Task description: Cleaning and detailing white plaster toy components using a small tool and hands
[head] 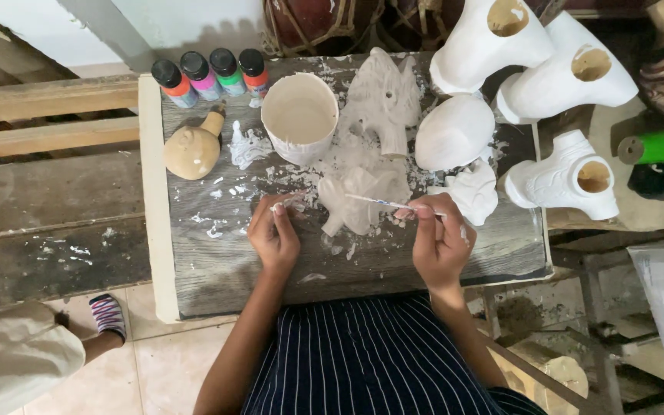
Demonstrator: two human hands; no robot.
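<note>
Overhead view of a paint-spattered grey wooden desk [217, 253]. The right hand [439, 238] has its fingers pinched together on a thin paintbrush [382, 203], whose tip lies across a small white plaster figurine [355, 201] at the desk's centre. The left hand [273, 234] rests just beside the figurine, fingers curled together, holding nothing visible. Behind sit a white cup of paint [300, 115] and four small paint bottles [209, 77] (black caps, lined up at the back).
</note>
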